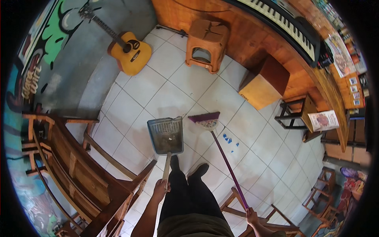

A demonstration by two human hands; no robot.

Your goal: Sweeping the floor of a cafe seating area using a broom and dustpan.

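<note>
My left hand point(160, 189) grips the pale handle of a long-handled dustpan point(167, 142). The pan is grey and worn, its front lip chipped, and a small white scrap lies inside. My right hand point(252, 217) is closed around the purple stick of a broom point(206, 120). Purple bristles touch the tiles to the right of the pan, apart from it. Several blue scraps point(228, 139) lie on the white tiled floor point(183, 89), just right of the broom stick. My dark shoes stand just behind the dustpan.
An acoustic guitar point(134, 54) leans on the painted wall. An orange plastic stool point(205, 44) and a wooden box point(265, 81) stand by a wooden counter holding a keyboard point(284, 26). A wooden bench point(80, 174) is close on my left; wooden chair frames point(234, 201) stand near my right hand.
</note>
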